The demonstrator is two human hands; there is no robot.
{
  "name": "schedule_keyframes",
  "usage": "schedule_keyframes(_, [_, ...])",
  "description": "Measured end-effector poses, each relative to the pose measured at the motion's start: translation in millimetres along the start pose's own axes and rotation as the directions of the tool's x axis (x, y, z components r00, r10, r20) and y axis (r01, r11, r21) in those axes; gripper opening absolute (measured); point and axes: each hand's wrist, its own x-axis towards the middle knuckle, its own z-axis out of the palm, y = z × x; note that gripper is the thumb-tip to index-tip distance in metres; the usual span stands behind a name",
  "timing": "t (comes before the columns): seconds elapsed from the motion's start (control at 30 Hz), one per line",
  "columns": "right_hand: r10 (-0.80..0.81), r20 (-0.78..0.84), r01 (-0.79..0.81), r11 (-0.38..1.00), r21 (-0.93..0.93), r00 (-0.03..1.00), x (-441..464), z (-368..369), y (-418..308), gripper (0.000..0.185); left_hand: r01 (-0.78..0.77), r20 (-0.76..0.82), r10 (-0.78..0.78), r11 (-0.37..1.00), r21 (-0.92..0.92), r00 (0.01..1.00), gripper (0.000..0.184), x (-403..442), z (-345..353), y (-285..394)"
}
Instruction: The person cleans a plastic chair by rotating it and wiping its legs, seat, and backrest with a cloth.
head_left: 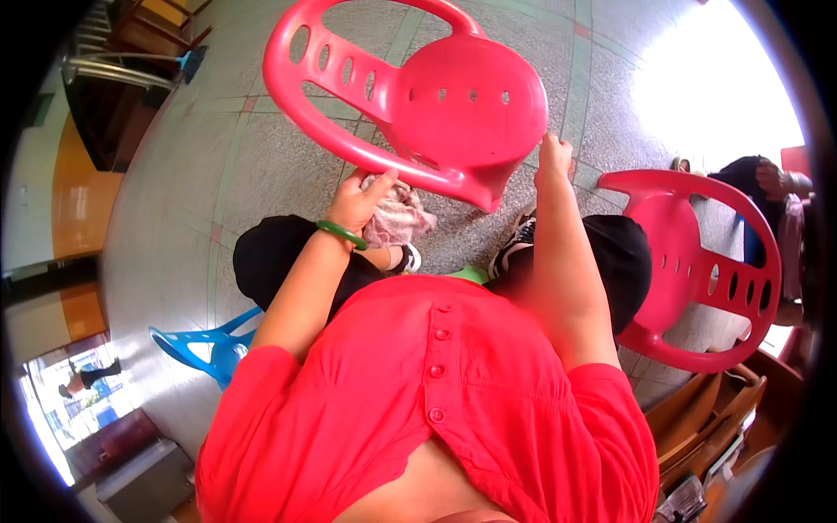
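Note:
A red plastic chair (462, 105) with slotted seat and looped back is tilted in front of my knees. My left hand (353, 205), a green bangle at its wrist, is closed on a crumpled pink-and-white cloth (401, 218). Its thumb and fingertips meet the chair's lower curved rail. Over at the seat's right edge, my right hand (555, 159) has its fingers curled against the chair. Part of that grip is hidden behind the seat.
A second red chair (667, 253) stands by my right knee. Behind my left arm is a blue plastic chair (209, 349). Another person's hand (772, 179) shows at far right. Wooden furniture (697, 418) sits at lower right. The speckled floor (279, 174) has green strips.

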Motion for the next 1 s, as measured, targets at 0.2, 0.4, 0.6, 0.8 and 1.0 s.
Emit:
schedule_keyframes(0.2, [0.241,0.397,-0.320,0.936,0.145,0.886,9,10,30,0.040,-0.096,-0.047,0.111,0.965,0.242,0.993,0.029,9,-13,-3])
schedule_keyframes(0.4, [0.279,0.839,-0.357,0.928,-0.111,0.467,-60,28,49,0.031,-0.132,-0.527,0.279,0.945,0.298,0.803,0.035,52,-91,35])
schedule_keyframes(0.6, [0.154,0.988,0.293,0.945,-0.145,-0.008,-151,1,-11,0.034,-0.320,-0.628,0.196,0.943,-0.089,0.753,0.034,62,-123,48])
schedule_keyframes(0.8, [-0.002,0.956,0.185,0.981,-0.055,0.292,-140,-28,-38,0.030,-0.238,-0.189,0.166,0.847,-0.475,0.968,0.037,8,-50,67])
schedule_keyframes(1.0, [-0.141,0.978,-0.097,0.983,0.157,0.154,-153,-59,-62,0.036,-0.102,0.123,0.176,0.884,-0.457,0.977,0.044,-18,7,84])
